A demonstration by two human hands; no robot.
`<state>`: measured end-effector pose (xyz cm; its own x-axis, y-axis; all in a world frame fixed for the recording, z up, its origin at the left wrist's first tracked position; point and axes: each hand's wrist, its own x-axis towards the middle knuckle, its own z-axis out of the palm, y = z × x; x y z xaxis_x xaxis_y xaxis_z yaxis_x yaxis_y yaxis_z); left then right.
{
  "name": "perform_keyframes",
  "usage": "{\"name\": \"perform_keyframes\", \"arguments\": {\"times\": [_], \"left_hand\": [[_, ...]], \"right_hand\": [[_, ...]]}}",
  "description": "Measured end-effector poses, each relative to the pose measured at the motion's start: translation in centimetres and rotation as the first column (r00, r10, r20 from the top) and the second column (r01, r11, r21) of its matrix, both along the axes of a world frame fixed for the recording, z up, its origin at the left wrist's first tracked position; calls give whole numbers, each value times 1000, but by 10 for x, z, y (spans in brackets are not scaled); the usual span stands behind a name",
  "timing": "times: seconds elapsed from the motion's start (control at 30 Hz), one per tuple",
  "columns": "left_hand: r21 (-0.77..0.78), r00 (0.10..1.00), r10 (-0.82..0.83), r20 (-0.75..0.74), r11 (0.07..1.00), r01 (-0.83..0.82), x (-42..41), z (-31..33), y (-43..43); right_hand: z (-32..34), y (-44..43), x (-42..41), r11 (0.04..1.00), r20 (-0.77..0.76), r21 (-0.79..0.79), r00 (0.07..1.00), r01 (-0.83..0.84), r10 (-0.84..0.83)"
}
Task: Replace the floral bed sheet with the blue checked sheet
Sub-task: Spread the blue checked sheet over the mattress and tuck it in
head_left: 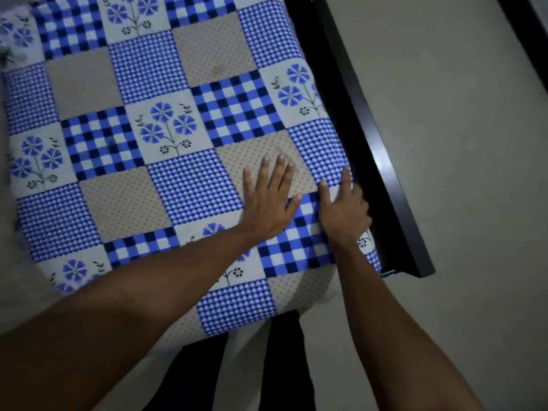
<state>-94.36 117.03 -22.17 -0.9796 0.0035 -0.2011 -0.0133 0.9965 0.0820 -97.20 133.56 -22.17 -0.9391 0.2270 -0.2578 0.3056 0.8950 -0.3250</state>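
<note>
I'm in a bedroom: a sheet (pixel 166 114) lies spread before me, beside a black frame (pixel 385 161) on pale floor (pixel 444 114).

Both arms reach forward, left hand (pixel 268 200) flat with fingers spread, right hand (pixel 344 213) palm-down just beside it.

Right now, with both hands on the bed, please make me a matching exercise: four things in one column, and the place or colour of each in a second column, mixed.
1. left hand
2. right hand
3. bed frame
4. floor

a. black, long and straight
b. at the edge of the blue checked sheet
c. pale grey
d. flat, fingers spread, further in on the sheet

Pairs: 1-d, 2-b, 3-a, 4-c
</note>
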Motion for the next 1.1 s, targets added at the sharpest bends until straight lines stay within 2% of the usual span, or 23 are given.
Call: {"name": "perform_keyframes", "arguments": {"times": [0.17,0.23,0.27,0.3,0.37,0.43,0.5,0.63,0.7,0.77,0.8,0.9,1.0,1.1], "left_hand": [[23,999,18,-26,1000,-18,-27,2,53],[47,999,-34,-12,998,34,-39,3,64],[114,997,-75,-12,991,75,-46,4,65],[220,994,-110,-30,969,114,-54,7,64],[432,991,-109,-83,892,134,-66,15,55],[495,988,1,-154,866,76,-72,23,32],[478,967,154,-204,878,-39,-70,25,-4],[304,855,481,-194,858,-414,-46,22,-100],[135,804,572,-160,820,-557,-33,19,-146],[22,778,624,-75,781,-624,-24,13,-182],[-1,774,633,-32,774,-633,-21,9,-193],[-48,808,590,1,807,-589,-28,-1,-196],[-44,868,496,-3,868,-495,-55,-3,-183],[-4,951,309,-18,951,-309,-94,-3,-170]], "right_hand": [[2,31,-15,950,119,-312,992,8,31],[5,36,-23,934,205,-345,979,92,-21],[6,35,-27,941,211,-313,975,128,-63],[7,33,-30,954,166,-263,981,144,-102],[12,18,-34,971,-52,-207,990,116,-130],[18,-9,-35,976,-264,-214,964,-33,-25],[22,-47,-34,939,-329,-218,926,-266,185],[25,-129,-32,723,-274,-240,760,-647,590],[17,-156,-41,610,-184,-159,630,-776,754],[5,-167,-66,565,-88,-35,566,-824,820],[1,-167,-82,588,-68,14,586,-809,807],[-5,-152,-128,738,-86,98,733,-668,675],[-5,-134,-165,849,-130,101,839,-519,529],[-5,-127,-192,946,-99,10,941,-323,322]]}}
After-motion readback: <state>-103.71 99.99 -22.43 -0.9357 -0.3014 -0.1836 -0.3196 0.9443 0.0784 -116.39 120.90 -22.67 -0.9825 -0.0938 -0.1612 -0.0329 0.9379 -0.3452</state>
